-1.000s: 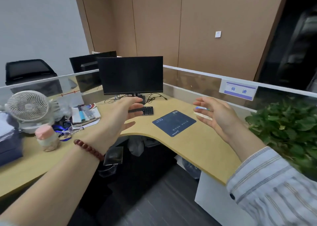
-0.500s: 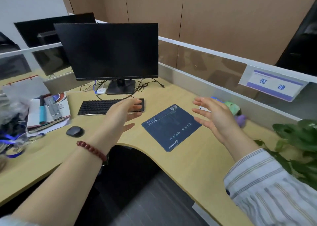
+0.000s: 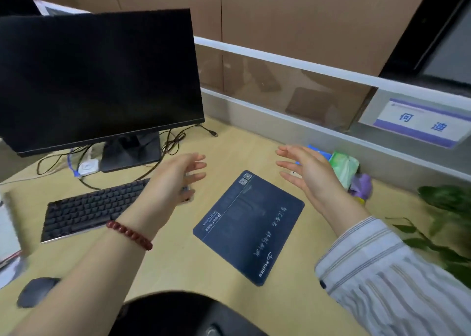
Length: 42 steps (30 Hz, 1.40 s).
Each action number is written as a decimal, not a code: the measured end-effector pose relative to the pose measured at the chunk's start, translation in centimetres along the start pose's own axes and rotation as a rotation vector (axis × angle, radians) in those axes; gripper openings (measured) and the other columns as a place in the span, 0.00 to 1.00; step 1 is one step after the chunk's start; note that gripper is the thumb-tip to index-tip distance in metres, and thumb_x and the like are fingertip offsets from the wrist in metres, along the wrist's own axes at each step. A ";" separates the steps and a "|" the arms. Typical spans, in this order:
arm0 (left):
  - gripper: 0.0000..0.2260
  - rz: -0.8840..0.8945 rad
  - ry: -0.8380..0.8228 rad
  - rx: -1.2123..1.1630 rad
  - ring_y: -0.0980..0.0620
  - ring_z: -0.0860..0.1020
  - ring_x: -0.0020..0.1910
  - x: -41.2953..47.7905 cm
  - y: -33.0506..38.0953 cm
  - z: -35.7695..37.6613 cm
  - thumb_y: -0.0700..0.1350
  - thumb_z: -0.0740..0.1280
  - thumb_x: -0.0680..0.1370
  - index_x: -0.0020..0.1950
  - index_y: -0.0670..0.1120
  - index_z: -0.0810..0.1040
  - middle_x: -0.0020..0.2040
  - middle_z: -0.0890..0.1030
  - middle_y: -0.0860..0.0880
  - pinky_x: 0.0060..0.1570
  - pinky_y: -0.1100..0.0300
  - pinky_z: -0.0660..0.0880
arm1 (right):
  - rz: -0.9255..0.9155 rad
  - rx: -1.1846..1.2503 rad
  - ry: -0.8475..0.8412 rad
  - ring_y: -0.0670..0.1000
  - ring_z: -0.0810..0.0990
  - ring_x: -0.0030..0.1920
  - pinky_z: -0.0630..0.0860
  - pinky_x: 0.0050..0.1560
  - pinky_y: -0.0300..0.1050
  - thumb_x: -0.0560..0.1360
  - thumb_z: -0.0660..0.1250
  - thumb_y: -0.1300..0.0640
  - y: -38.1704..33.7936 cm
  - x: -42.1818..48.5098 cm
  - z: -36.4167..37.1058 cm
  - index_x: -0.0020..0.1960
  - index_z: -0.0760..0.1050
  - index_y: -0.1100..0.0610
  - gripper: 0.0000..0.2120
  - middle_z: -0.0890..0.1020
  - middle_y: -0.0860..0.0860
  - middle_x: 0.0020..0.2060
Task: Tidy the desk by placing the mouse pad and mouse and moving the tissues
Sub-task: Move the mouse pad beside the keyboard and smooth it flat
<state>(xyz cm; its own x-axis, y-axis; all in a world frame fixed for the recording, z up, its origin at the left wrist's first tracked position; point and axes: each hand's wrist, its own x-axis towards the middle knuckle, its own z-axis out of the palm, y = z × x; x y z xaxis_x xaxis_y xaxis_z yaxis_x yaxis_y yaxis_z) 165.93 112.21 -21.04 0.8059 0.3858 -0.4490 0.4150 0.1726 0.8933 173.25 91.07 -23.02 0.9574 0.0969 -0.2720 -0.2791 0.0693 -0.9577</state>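
Note:
A dark blue mouse pad (image 3: 251, 227) lies at an angle on the wooden desk (image 3: 178, 264), right of the keyboard. A dark grey mouse (image 3: 34, 292) rests near the desk's front edge at the far left. Tissue packs, one green (image 3: 344, 167) and one blue (image 3: 318, 153), sit against the partition behind my right hand. My left hand (image 3: 175, 180) hovers open over the keyboard's right end. My right hand (image 3: 305, 172) hovers open above the pad's far right corner. Neither hand holds anything.
A black monitor (image 3: 96, 78) stands at the back left with cables (image 3: 173, 142) and a white hub (image 3: 88, 168) by its stand. A black keyboard (image 3: 86, 209) lies before it. A purple item (image 3: 362, 185) and a green plant (image 3: 448, 221) are at the right.
The view has moved closer to the desk and tilted down. Both hands have stayed open and now hover nearer the mouse pad, one on each side.

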 end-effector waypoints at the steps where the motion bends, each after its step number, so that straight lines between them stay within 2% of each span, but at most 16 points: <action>1: 0.06 0.009 -0.017 0.020 0.56 0.78 0.46 1.0 0.1 0.0 0.48 0.61 0.77 0.46 0.52 0.78 0.47 0.81 0.54 0.49 0.57 0.70 | 0.003 0.001 0.015 0.52 0.81 0.56 0.77 0.58 0.48 0.77 0.64 0.56 0.0 0.7 0.3 0.54 0.79 0.56 0.09 0.83 0.51 0.53; 4: 0.07 -0.003 -0.085 0.074 0.55 0.79 0.49 4.8 0.2 0.4 0.49 0.61 0.78 0.48 0.52 0.78 0.48 0.80 0.54 0.55 0.54 0.70 | 0.038 0.015 0.075 0.52 0.81 0.55 0.77 0.58 0.48 0.77 0.63 0.56 0.7 3.7 0.9 0.54 0.79 0.56 0.09 0.82 0.50 0.53; 10: 0.07 -0.107 -0.161 0.126 0.56 0.79 0.50 10.6 -1.3 2.2 0.51 0.61 0.77 0.47 0.53 0.79 0.49 0.82 0.55 0.56 0.53 0.70 | 0.136 -0.011 0.120 0.52 0.81 0.56 0.77 0.57 0.46 0.77 0.63 0.56 2.9 8.8 0.5 0.56 0.80 0.56 0.11 0.83 0.51 0.55; 15: 0.07 -0.182 -0.120 0.138 0.56 0.79 0.51 14.9 -3.1 4.0 0.50 0.61 0.77 0.48 0.53 0.79 0.50 0.82 0.54 0.57 0.53 0.70 | 0.213 -0.054 0.083 0.51 0.81 0.56 0.77 0.56 0.45 0.76 0.64 0.55 5.3 14.2 0.1 0.49 0.80 0.52 0.07 0.83 0.50 0.54; 19: 0.11 -0.214 -0.097 0.212 0.54 0.79 0.55 18.3 -5.6 5.2 0.50 0.62 0.77 0.56 0.50 0.78 0.54 0.80 0.53 0.56 0.54 0.71 | 0.271 -0.141 0.009 0.51 0.81 0.54 0.77 0.56 0.45 0.76 0.64 0.55 7.7 19.1 0.6 0.45 0.79 0.50 0.05 0.83 0.51 0.54; 21: 0.11 -0.205 -0.090 0.327 0.54 0.78 0.53 19.9 -7.5 6.0 0.48 0.64 0.77 0.58 0.48 0.77 0.57 0.79 0.52 0.48 0.59 0.71 | 0.293 -0.232 -0.031 0.50 0.80 0.52 0.76 0.53 0.43 0.76 0.65 0.55 9.3 21.1 1.1 0.45 0.79 0.50 0.04 0.82 0.50 0.52; 22: 0.12 -0.189 -0.080 0.407 0.56 0.78 0.48 20.5 -8.5 6.3 0.45 0.65 0.76 0.59 0.47 0.76 0.57 0.78 0.50 0.43 0.62 0.71 | 0.293 -0.304 -0.050 0.49 0.79 0.51 0.75 0.50 0.42 0.75 0.65 0.55 10.2 21.8 1.2 0.45 0.79 0.51 0.04 0.82 0.49 0.50; 25: 0.17 -0.172 -0.043 0.685 0.55 0.76 0.36 22.7 -11.6 7.0 0.39 0.66 0.73 0.63 0.45 0.73 0.60 0.76 0.46 0.32 0.65 0.70 | 0.273 -0.626 -0.167 0.48 0.77 0.51 0.71 0.47 0.39 0.75 0.66 0.55 13.4 23.9 1.2 0.55 0.78 0.55 0.10 0.81 0.49 0.54; 29: 0.23 -0.191 -0.107 1.056 0.46 0.78 0.54 24.5 -14.9 7.5 0.38 0.64 0.72 0.67 0.45 0.68 0.64 0.73 0.45 0.48 0.56 0.76 | 0.314 -0.966 -0.288 0.53 0.76 0.63 0.71 0.59 0.43 0.73 0.67 0.53 17.0 25.7 0.8 0.65 0.73 0.58 0.21 0.76 0.53 0.64; 31: 0.21 -0.171 -0.091 1.148 0.44 0.76 0.56 24.9 -15.6 7.7 0.38 0.64 0.73 0.65 0.45 0.68 0.61 0.73 0.44 0.51 0.53 0.76 | 0.301 -1.044 -0.264 0.55 0.75 0.64 0.72 0.61 0.46 0.73 0.67 0.52 17.8 26.2 0.7 0.66 0.71 0.57 0.23 0.75 0.55 0.64; 32: 0.20 -0.169 -0.084 1.183 0.44 0.76 0.56 25.1 -15.9 7.7 0.38 0.64 0.73 0.64 0.44 0.68 0.60 0.74 0.44 0.51 0.53 0.76 | 0.291 -1.067 -0.243 0.55 0.76 0.62 0.73 0.60 0.47 0.73 0.67 0.51 18.1 26.5 0.6 0.63 0.73 0.57 0.20 0.76 0.55 0.62; 34: 0.17 -0.184 -0.091 1.227 0.44 0.77 0.56 25.6 -16.1 7.6 0.40 0.65 0.74 0.62 0.44 0.69 0.58 0.76 0.45 0.50 0.53 0.75 | 0.271 -1.137 -0.248 0.56 0.78 0.51 0.73 0.49 0.44 0.74 0.66 0.50 18.4 27.2 0.5 0.46 0.75 0.54 0.08 0.80 0.53 0.48; 35: 0.15 -0.194 -0.105 1.248 0.45 0.77 0.56 25.9 -16.1 7.5 0.41 0.66 0.74 0.61 0.44 0.71 0.58 0.77 0.45 0.51 0.54 0.75 | 0.270 -1.140 -0.265 0.55 0.78 0.45 0.71 0.44 0.43 0.75 0.65 0.49 18.4 27.4 0.5 0.38 0.72 0.54 0.11 0.79 0.51 0.39; 37: 0.12 -0.203 -0.141 1.272 0.46 0.78 0.55 26.7 -15.8 7.4 0.45 0.67 0.75 0.56 0.44 0.76 0.56 0.79 0.46 0.52 0.54 0.75 | 0.285 -1.091 -0.281 0.54 0.74 0.39 0.68 0.39 0.43 0.76 0.65 0.50 18.7 27.8 0.4 0.32 0.68 0.55 0.16 0.74 0.49 0.32; 39: 0.11 -0.178 -0.152 1.243 0.46 0.79 0.52 27.7 -15.0 7.5 0.47 0.67 0.75 0.54 0.43 0.78 0.53 0.81 0.47 0.51 0.55 0.76 | 0.293 -0.948 -0.245 0.55 0.74 0.39 0.69 0.39 0.45 0.77 0.64 0.51 18.7 28.1 0.1 0.36 0.71 0.58 0.14 0.76 0.52 0.34; 42: 0.11 0.002 -0.098 1.199 0.45 0.77 0.54 29.6 -13.8 8.3 0.46 0.65 0.76 0.57 0.45 0.76 0.55 0.77 0.46 0.50 0.54 0.74 | 0.251 -0.749 -0.125 0.56 0.76 0.41 0.73 0.44 0.47 0.78 0.62 0.51 18.1 28.8 -0.5 0.44 0.75 0.60 0.12 0.80 0.56 0.40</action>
<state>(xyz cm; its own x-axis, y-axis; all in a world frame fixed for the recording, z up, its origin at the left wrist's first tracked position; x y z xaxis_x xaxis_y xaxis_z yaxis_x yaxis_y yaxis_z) 187.57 113.72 -46.88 0.8141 0.3052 -0.4940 0.5002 -0.8007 0.3296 195.83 94.66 -48.26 0.8447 0.1348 -0.5181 -0.3189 -0.6506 -0.6892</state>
